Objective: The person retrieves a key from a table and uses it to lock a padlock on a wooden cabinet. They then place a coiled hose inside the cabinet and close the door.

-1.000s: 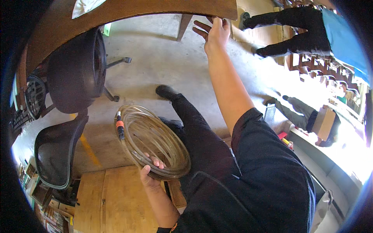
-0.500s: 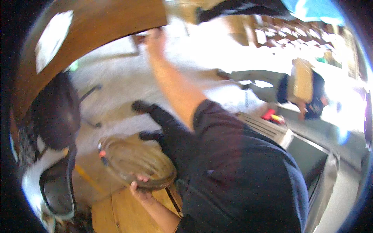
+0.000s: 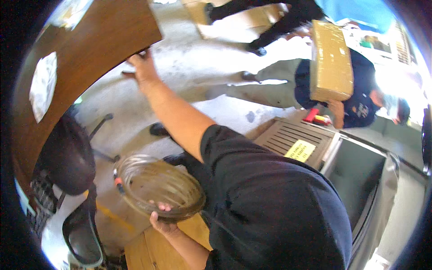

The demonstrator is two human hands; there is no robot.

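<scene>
My left hand (image 3: 166, 223) grips the near rim of a coil of clear, yellowish hose (image 3: 192, 191), with the thumb outside and the fingertips showing inside the loop. A red-orange band (image 3: 118, 181) sits on the coil's far side. Stretched well away from my body, my right hand (image 3: 143, 72) is at the edge of a brown wooden table (image 3: 117, 33). Its fingers are apart and nothing shows in them; the fingertips seem to touch the edge.
Crumpled clear plastic (image 3: 43, 85) lies on the table. Black chairs (image 3: 69, 153) stand at the left. One person carries a taped cardboard box (image 3: 332, 60); another person's dark trouser legs (image 3: 281, 27) show behind. A slatted grey panel (image 3: 288, 135) and an open grey bin (image 3: 355, 168) are at the right.
My view has shifted and is sharper. My right hand has moved left along the table edge. The coil remains in my left hand. The person with the box appears closer.
</scene>
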